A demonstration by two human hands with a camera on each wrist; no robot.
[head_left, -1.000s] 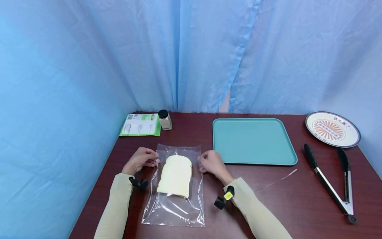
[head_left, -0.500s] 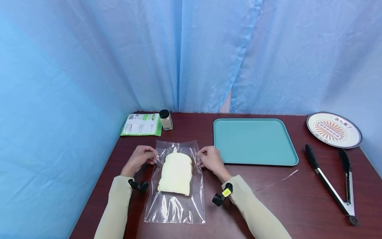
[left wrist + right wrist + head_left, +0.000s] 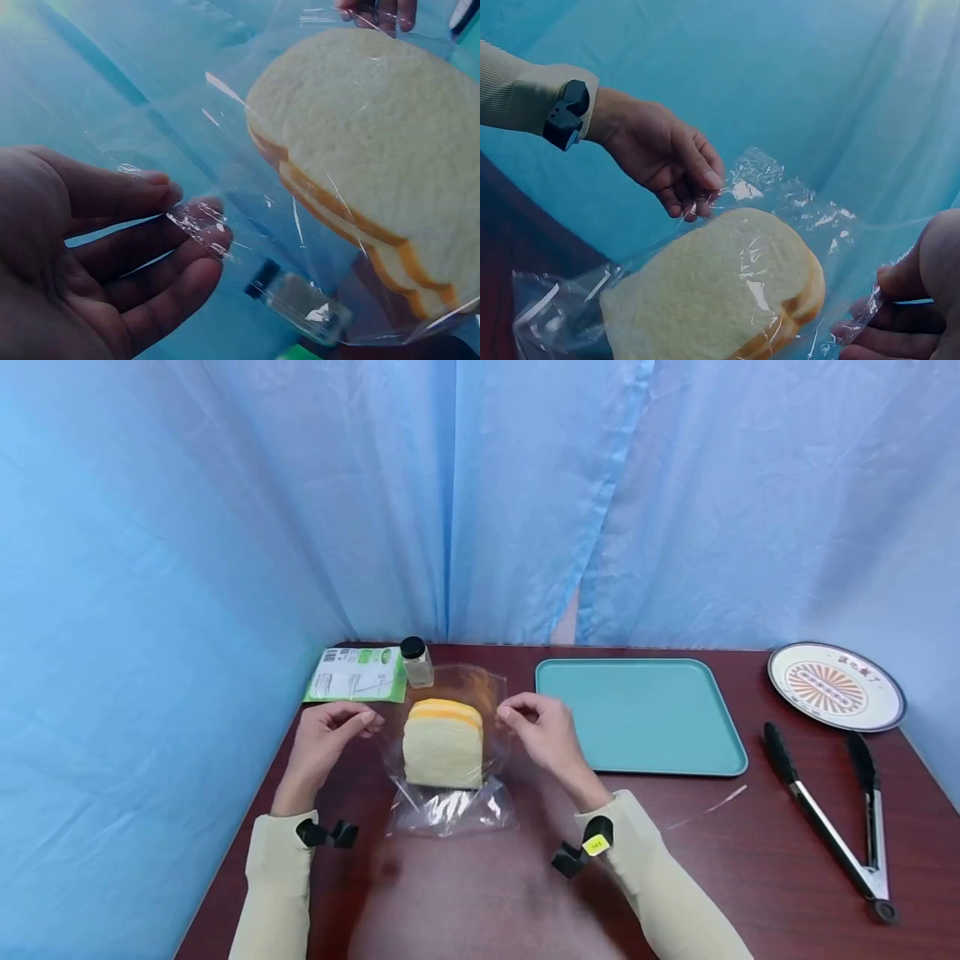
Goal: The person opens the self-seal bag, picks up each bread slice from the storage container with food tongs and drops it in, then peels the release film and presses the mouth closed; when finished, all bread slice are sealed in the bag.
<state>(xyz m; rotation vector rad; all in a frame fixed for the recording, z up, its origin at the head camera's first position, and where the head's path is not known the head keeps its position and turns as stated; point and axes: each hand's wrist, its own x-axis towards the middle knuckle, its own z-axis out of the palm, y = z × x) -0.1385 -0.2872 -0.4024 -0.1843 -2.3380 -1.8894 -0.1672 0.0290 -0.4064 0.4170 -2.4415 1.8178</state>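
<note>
Slices of bread [image 3: 442,753] with orange-brown crusts lie stacked inside a clear plastic bag [image 3: 450,814]. Thumb and fingers of my left hand [image 3: 321,745] pinch the bag's left edge, level with the top of the bread. Opposite it, my right hand [image 3: 547,737] pinches the right edge. The bag is tilted up between both hands, its far end raised and its near end low over the table. In the left wrist view, the film stretches from the left hand [image 3: 127,262] across the bread [image 3: 375,135]. The right wrist view shows crumpled film [image 3: 795,195] beyond the bread.
A teal tray [image 3: 637,718] lies right of the bag, with a thin clear strip [image 3: 726,799] in front of it. Black-and-silver tongs [image 3: 828,835] and a patterned plate [image 3: 836,687] are farther right. A black-capped jar [image 3: 416,662] and a green-white packet [image 3: 354,675] stand behind left.
Both hands have lifted the bag's far part off the table, and it now tilts up with the bread. The near end has slid away from the table's front. The orange-brown crust edges now show.
</note>
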